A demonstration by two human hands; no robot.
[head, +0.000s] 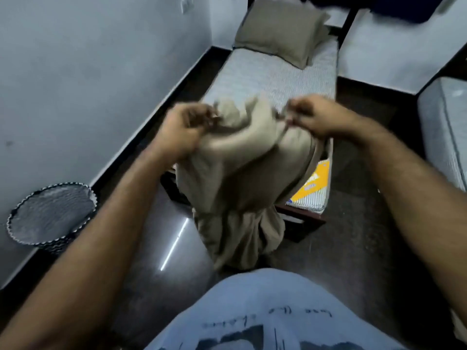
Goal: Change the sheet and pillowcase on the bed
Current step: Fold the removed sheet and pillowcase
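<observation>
Sheet (242, 157), beige and bunched, hangs in front of me over the foot end of the bed (275, 79), its lower folds draping down to the dark floor (341, 236). My left hand (182, 130) grips the upper left of the bundle with fingers curled into the cloth; motion blur hides the finger detail. My right hand (313, 114) pinches the upper right edge between thumb and fingertips. I see the bare striped mattress (252, 77) beyond the cloth, with a beige pillow (278, 31) resting at its far end. A mesh laundry basket (50, 215) stands on the floor against the left wall (75, 72), well apart from the bed.
</observation>
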